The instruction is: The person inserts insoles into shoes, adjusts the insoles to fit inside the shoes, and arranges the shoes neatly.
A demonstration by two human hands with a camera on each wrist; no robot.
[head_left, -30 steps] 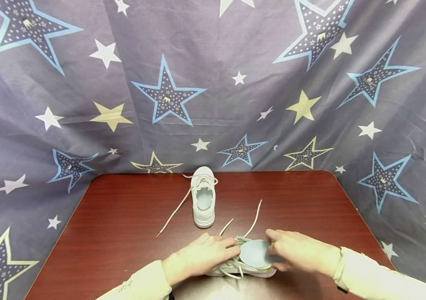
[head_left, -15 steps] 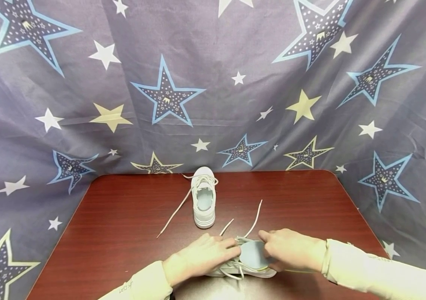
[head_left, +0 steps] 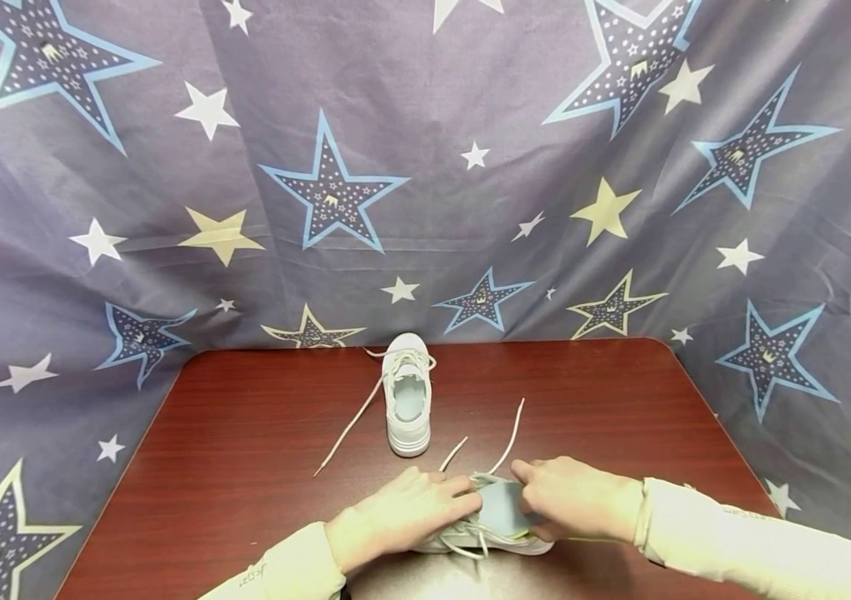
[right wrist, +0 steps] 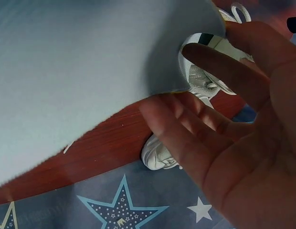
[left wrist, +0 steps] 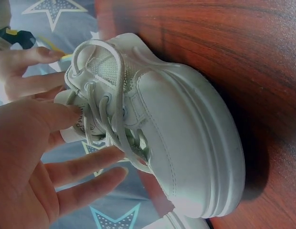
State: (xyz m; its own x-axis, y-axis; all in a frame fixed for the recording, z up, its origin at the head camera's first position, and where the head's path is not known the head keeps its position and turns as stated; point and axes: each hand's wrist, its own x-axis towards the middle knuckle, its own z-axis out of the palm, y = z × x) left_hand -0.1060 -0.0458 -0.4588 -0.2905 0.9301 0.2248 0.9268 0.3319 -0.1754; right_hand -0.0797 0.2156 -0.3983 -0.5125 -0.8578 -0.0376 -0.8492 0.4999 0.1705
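A white lace-up sneaker [left wrist: 186,129] lies at the table's near edge, its toe toward my left. In the left wrist view my left hand [left wrist: 28,148] pinches the shoe's tongue between thumb and finger, while its other fingers extend beside the laces. My right hand [head_left: 578,500] grips a thin light blue-grey insole [head_left: 498,507] over the shoe opening. Up close in the right wrist view, thumb and fingers pinch the insole [right wrist: 86,71], whose edge bends around the index finger. The insole's front end is hidden in the head view.
A second white sneaker [head_left: 407,437] stands at the back of the red-brown table [head_left: 260,425], toe to the curtain, one lace trailing left. Loose laces [head_left: 509,437] of the near shoe lie spread behind it. A star-patterned curtain [head_left: 425,200] hangs behind and beside the table.
My right hand has moved left toward the left hand, carrying the insole farther over the shoe's opening. The left hand and the back shoe have stayed in place.
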